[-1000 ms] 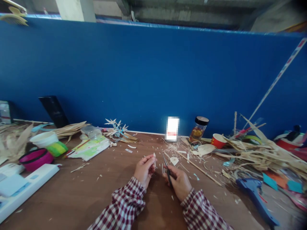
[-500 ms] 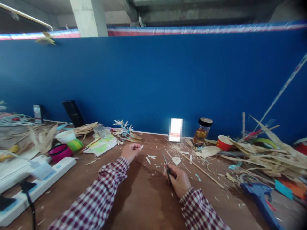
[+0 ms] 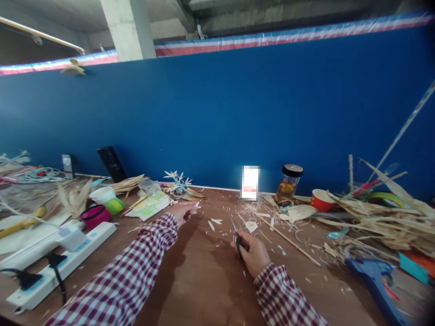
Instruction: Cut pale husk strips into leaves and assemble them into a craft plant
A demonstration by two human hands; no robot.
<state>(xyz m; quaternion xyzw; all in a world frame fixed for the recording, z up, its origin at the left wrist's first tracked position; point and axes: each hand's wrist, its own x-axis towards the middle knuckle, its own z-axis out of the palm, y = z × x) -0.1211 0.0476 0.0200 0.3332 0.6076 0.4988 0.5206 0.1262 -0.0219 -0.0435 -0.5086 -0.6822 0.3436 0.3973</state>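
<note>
My left hand (image 3: 182, 212) reaches over the table with thumb and forefinger pinched on a small pale petal-shaped piece (image 3: 196, 207), perhaps dried husk. Closed round the handles of a pair of scissors (image 3: 237, 233), my right hand (image 3: 254, 254) rests low, the blades pointing away from me. Between the hands lie a few cut pale slivers (image 3: 216, 221), touched by neither. Beyond the left hand is a spray of pale pointed petals on light-blue stems (image 3: 179, 182).
Left are a power strip (image 3: 91, 250) with plugs, a magenta band (image 3: 97, 218) and a green-patterned sheet (image 3: 149, 206). A lidded jar (image 3: 288, 183), a red paper cup (image 3: 321, 200), a thin stick (image 3: 292, 243), husk strips (image 3: 384, 222) and a blue glue gun (image 3: 372, 276) lie right. A blue partition (image 3: 217, 108) stands behind.
My left hand has shifted slightly left, with the small pale piece still pinched. My right hand and the scissors hardly move. The view has tilted a little.
</note>
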